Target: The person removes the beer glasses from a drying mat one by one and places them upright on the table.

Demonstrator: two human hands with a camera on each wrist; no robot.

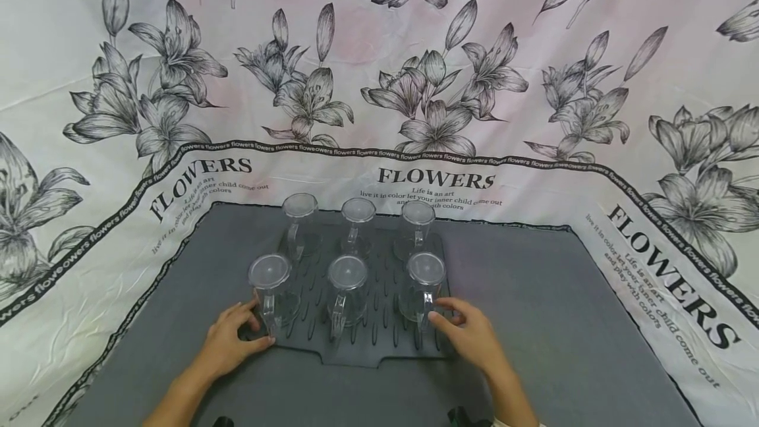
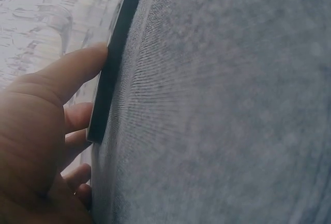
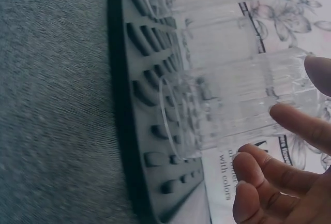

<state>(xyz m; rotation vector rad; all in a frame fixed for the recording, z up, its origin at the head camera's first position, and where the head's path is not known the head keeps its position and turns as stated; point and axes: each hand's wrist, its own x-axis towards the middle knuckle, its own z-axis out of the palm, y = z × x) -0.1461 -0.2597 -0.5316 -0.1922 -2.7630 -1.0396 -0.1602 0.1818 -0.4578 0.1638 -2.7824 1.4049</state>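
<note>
Clear glass mugs stand upside down in two rows on a dark grey drying mat with raised ribs. My left hand is at the mat's front left corner, beside the front left mug. In the left wrist view, its thumb is straight with the tip at the mat's edge, and the other fingers bend past the corner. My right hand is at the handle of the front right mug. The right wrist view shows its thumb and forefinger spread beside that mug, the other fingers loosely bent.
The front middle mug stands between the two hands. Behind it is a back row of mugs, including the back left mug. Grey cloth covers the table, with a flower-printed curtain around its back and sides.
</note>
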